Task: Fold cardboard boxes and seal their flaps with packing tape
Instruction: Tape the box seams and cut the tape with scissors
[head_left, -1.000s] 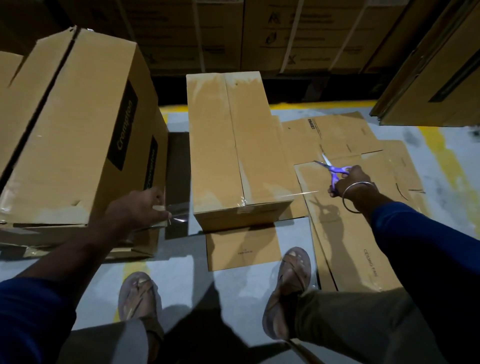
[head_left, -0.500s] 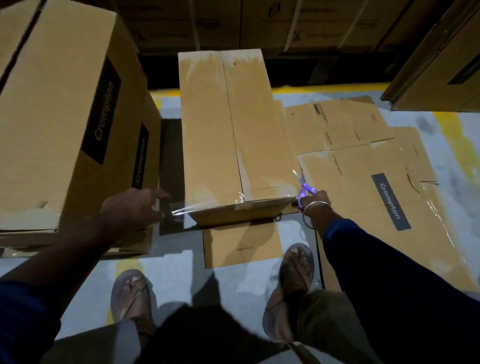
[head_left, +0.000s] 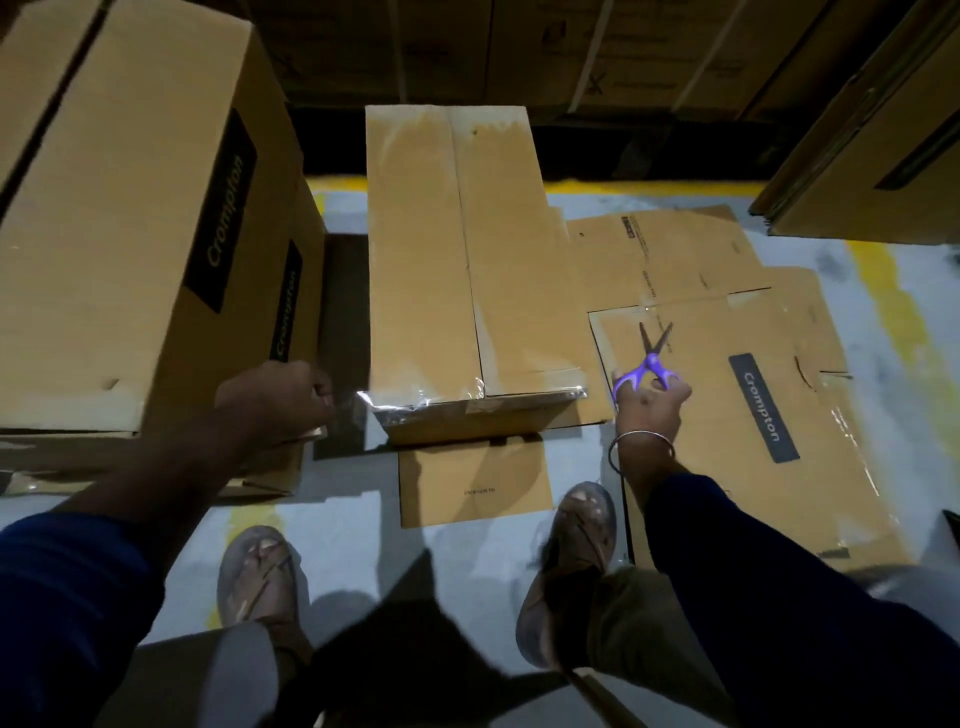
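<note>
Now | box (head_left: 457, 260) long axis runs away | left hand (head_left: 275, 402) pinches tape (head_left: 363, 402) | right hand (head_left: 652, 408) grips scissors (head_left: 649, 358)

Scene dim overall; warm, low light. Upper background of stacked brown cartons (head_left: 597, 47) nearly black, detail lost. Pale grey painted floor (head_left: 467, 556) is the brightest area. Hard dark shadow of the person falls forward across it, so the source sits behind and above. Specular glare on clear packing tape (head_left: 415, 402) at near edge of the tall narrow cardboard box (head_left: 457, 249). Wide-angle bowing at frame edges. Dark blue sleeves (head_left: 779, 597) soft, underexposed.
</note>
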